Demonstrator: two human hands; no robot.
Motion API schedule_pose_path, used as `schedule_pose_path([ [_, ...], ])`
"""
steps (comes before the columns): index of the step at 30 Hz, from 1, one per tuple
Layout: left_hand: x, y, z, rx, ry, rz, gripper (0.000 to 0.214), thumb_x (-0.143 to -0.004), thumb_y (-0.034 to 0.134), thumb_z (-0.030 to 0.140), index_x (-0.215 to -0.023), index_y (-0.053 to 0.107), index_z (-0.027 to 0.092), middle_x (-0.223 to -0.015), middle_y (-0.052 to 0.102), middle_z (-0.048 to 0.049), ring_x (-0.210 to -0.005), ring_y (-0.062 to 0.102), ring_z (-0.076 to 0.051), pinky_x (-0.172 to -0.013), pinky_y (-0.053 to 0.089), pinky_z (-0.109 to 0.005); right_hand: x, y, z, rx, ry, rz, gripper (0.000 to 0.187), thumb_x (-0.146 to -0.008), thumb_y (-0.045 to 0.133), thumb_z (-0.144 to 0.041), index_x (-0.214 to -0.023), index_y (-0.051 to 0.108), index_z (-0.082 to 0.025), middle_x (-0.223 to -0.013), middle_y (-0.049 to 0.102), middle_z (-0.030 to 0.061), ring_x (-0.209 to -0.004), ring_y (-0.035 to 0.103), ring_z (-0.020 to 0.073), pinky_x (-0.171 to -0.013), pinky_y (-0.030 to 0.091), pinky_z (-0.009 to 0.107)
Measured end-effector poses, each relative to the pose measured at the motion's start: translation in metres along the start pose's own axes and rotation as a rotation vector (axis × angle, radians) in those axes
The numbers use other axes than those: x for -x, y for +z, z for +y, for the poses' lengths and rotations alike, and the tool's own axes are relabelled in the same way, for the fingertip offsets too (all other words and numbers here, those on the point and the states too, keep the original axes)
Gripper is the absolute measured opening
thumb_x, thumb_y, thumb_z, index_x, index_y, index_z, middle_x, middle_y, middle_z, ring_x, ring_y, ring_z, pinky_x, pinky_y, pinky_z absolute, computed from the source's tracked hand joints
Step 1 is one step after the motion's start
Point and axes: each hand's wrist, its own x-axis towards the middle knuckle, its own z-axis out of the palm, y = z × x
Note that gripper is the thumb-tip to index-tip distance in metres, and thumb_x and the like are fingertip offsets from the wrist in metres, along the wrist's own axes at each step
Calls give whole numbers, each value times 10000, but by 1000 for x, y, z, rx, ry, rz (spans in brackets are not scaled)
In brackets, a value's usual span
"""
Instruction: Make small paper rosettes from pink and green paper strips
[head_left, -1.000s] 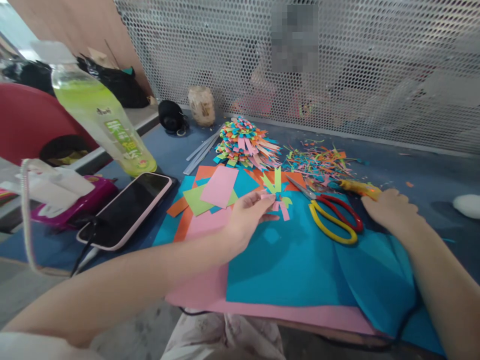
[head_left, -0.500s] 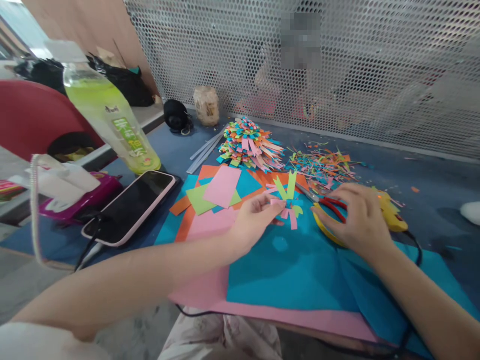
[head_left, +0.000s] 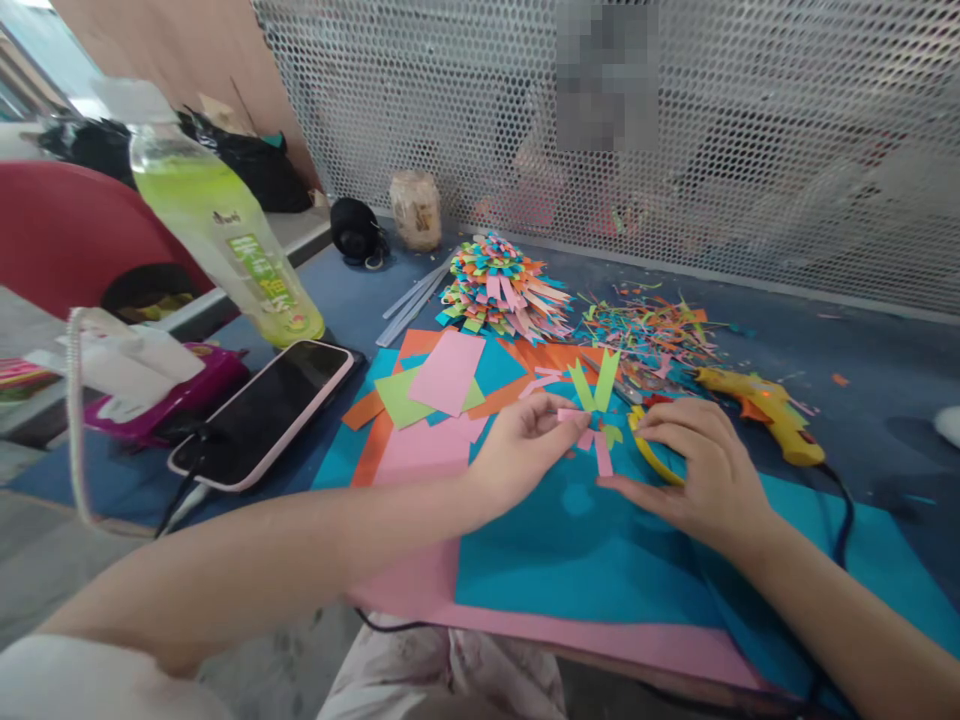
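Note:
My left hand (head_left: 521,445) pinches a small fringed paper piece (head_left: 592,395) made of green, pink and blue strips, held just over a blue paper sheet (head_left: 600,550). My right hand (head_left: 697,465) lies beside it, fingers loosely apart and curved over the red-and-yellow scissors (head_left: 651,452). Its thumb reaches toward the pink strip hanging from the piece. The scissors are mostly hidden under that hand. A yellow glue gun (head_left: 765,405) lies on the table just right of my right hand, apart from it.
A pile of finished fringed pieces (head_left: 499,285) and loose scraps (head_left: 645,330) lie behind. Cut coloured rectangles (head_left: 442,375), a phone (head_left: 266,410), a green drink bottle (head_left: 217,230) and a tissue pack (head_left: 127,365) sit left. A perforated metal screen (head_left: 750,120) closes off the back; a person sits behind it.
My right hand left the glue gun at the right, crossed left over the scissors and now lies beside the paper piece. My left hand kept its pinch and lifted the piece slightly.

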Motion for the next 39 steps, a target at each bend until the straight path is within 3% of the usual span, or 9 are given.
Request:
schedule_pose_path([
  [9,0,2,-4,34,-12,-49,265,-684,682,357,-769,529,158,-662,585,28,-615,532,-85,-608,384,-222,1,-1,-1,-48,161,-10,381,-688,707,-396,-946,488,-220,-895,600,86,-828,598,240,-719,512,409],
  [20,6,4,-6,-72,14,-131,208,-743,638,321,-805,540,148,-704,588,8,-640,553,-88,-598,392,-211,3,0,-3,-51,191,28,382,-666,729,-398,-916,504,-217,-881,612,88,-837,607,241,-750,518,410],
  [35,6,6,-5,-9,6,-137,172,-752,635,284,-784,536,146,-697,617,7,-654,590,-83,-629,427,-204,5,-1,-3,-59,215,39,419,-657,721,-423,-960,497,-239,-915,616,71,-853,610,241,-728,517,407],
  [39,5,6,-1,-4,-3,-132,143,-771,615,266,-764,542,143,-657,620,13,-607,570,-66,-570,402,-181,5,-5,0,-125,171,25,382,-748,610,-449,-1020,493,-208,-932,602,99,-872,593,251,-737,503,428],
])
